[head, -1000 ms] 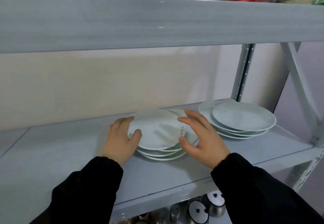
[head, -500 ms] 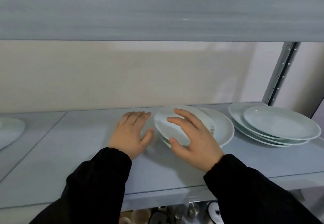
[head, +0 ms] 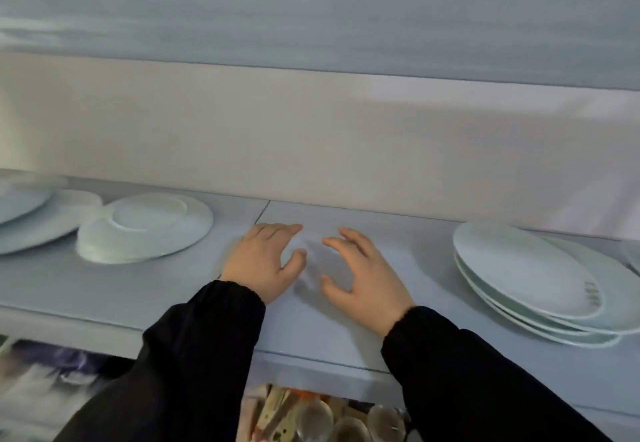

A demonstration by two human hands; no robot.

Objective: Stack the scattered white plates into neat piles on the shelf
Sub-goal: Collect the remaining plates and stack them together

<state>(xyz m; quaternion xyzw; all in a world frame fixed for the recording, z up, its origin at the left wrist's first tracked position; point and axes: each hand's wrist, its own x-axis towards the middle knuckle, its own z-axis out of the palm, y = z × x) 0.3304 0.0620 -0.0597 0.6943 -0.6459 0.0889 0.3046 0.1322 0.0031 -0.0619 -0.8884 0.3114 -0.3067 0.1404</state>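
So the white plates sit in two groups right now. On the right there's a pile of white plates (head: 526, 279), a few deep, but fanned out and not square, with the lower ones poking out toward the front edge. On the left there's an upside-down plate (head: 149, 230), foot ring facing up. It looks like it's lying on a couple of others, though the blur makes that hard to call. Some bigger plates (head: 31, 223) overlap just beside it, running off the frame.

Between the groups, well apart from both, are the hands. The left hand (head: 265, 261) is flat with fingers together and thumb out, low over the shelf (head: 329, 330). The right hand (head: 363, 279) is loosely spread, fingers a bit curved. Both are holding nothing. I can't tell if either palm actually touches the board.

My read is that the left bunch is next. I'd flip that upside-down one face up first, then sort by size, big ones at the bottom. Grab the rim with both hands, thumbs on top, and lower it instead of sliding it, since glazed plates skate. The shelf board above (head: 311, 22) hangs low, so keep lifts small. Then nudge the right pile's edges flush, back from the lip, because there's clutter (head: 311, 417) underneath.
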